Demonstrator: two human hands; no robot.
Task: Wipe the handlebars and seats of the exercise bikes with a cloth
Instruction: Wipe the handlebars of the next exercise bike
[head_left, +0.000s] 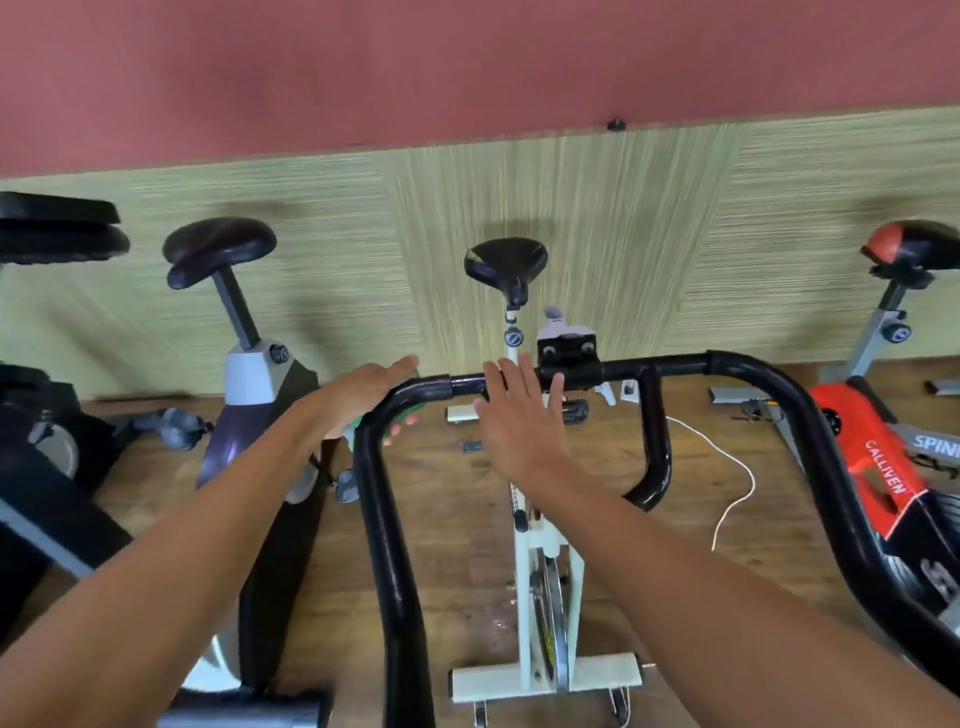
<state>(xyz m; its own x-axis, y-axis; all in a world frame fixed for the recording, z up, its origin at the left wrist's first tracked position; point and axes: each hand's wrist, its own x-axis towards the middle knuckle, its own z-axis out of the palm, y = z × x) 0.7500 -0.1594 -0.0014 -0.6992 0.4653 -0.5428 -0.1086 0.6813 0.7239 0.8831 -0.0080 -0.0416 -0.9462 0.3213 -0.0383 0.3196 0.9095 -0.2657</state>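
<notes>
Fingers (524, 382) spread over black handlebar (519, 383); left hand (363, 397) presses green cloth (358, 428) above wood floor (457, 499).

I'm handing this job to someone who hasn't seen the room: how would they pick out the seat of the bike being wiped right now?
Start at the black handlebar across the middle, where the left hand and right hand are. Follow the white frame beyond it to the wall. The seat tops its thin white post: plain black, unlike the red-and-black seat to the right.
</notes>
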